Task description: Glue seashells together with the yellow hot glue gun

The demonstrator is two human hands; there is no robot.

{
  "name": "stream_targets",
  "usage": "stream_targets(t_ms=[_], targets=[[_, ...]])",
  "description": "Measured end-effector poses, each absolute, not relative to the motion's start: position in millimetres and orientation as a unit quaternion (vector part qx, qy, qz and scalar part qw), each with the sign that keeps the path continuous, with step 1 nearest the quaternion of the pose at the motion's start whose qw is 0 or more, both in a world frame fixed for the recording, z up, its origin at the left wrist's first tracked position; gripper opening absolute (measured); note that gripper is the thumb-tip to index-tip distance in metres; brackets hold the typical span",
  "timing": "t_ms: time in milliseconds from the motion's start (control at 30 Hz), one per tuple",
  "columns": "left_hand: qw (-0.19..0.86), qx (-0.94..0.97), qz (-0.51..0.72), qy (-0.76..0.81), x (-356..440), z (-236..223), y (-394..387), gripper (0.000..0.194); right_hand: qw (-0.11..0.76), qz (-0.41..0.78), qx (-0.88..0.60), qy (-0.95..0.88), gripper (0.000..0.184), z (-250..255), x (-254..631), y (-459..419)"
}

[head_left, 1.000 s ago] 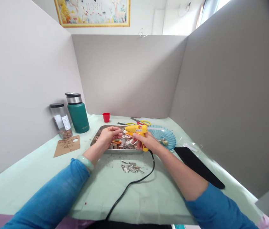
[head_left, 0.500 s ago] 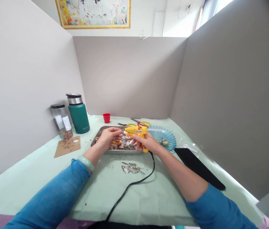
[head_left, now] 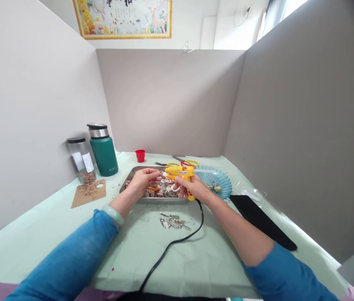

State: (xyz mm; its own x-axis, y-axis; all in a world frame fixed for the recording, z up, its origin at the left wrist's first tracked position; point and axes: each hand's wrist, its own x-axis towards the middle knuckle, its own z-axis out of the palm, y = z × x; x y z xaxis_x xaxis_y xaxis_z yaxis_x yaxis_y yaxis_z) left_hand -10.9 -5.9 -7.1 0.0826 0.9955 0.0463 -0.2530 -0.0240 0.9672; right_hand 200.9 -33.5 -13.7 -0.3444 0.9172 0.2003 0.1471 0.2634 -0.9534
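Observation:
My right hand (head_left: pixel 192 187) grips a yellow glue gun (head_left: pixel 180 172) by its handle, nozzle pointing left over a metal tray (head_left: pixel 126 180) of small decorated pieces. My left hand (head_left: pixel 142 180) hovers over the tray with its fingers pinched together on a small piece that I cannot make out, held close to the nozzle. The gun's black cord (head_left: pixel 170 244) runs back across the pale green table cover toward me. A little heap of metal clips (head_left: pixel 173 220) lies just in front of the tray.
At the left stand a green flask (head_left: pixel 103 149) and a clear jar (head_left: pixel 81 159), with a brown card (head_left: pixel 89 192) before them. A red cup (head_left: pixel 139 155) and scissors (head_left: pixel 181 161) lie behind the tray. A blue fan-shaped dish (head_left: pixel 219 179) and a black flat object (head_left: pixel 263 221) sit at right. Grey partition walls enclose the table.
My left hand has dropped slightly toward the tray. The glue gun and right hand have stayed almost in place.

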Motion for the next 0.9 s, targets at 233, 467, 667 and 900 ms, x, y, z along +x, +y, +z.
stream_targets(t_ms=[233, 467, 667, 900], targets=[[0.567, 0.453, 0.557, 0.404, -10.0, -4.7, -8.0, 0.018, 0.408, 0.474, -0.38, -0.681, 0.036, -14.1, 201.9, -33.4], [0.558, 0.458, 0.558, 0.409, -11.5, -8.9, -4.2, 0.019, 0.407, 0.46, -0.387, -0.688, 0.036, -16.1, 202.2, -31.8], [0.565, 0.454, 0.555, 0.408, -12.0, -10.1, -3.3, 0.017, 0.418, 0.457, -0.391, -0.681, 0.035, -15.8, 201.5, -31.2], [0.572, 0.448, 0.553, 0.407, -10.8, -7.2, -5.4, 0.017, 0.409, 0.468, -0.393, -0.678, 0.035, -12.1, 200.8, -36.0]])
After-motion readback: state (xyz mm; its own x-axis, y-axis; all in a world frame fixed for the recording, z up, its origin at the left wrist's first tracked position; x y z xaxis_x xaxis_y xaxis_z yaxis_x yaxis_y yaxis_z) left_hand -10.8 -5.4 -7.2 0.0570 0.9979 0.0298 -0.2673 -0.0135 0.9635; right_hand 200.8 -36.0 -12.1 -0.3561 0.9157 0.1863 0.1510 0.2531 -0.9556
